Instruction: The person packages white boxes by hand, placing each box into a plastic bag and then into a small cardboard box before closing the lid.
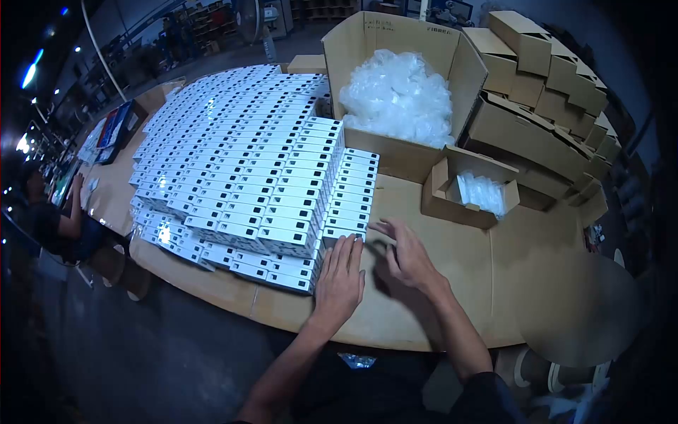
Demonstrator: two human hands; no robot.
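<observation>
Rows of stacked white boxes (282, 191) with small dark squares on their ends cover the left and middle of the cardboard-topped table (452, 283). My left hand (342, 279) lies on the near right corner of the stack, its fingers stretched out over the boxes there. Just to the right, my right hand (406, 254) is held above the table beside the stack, fingers apart, with nothing visible in it. Its index finger points toward the boxes' right edge.
A large carton (406, 155) holds clear plastic bags (399, 99). In front of it, a small open carton (459, 210) contains clear wrapped items (482, 192). Brown cartons (530, 134) are piled at the back right. Another person (63, 219) sits at the far left near a blue tray (115, 131).
</observation>
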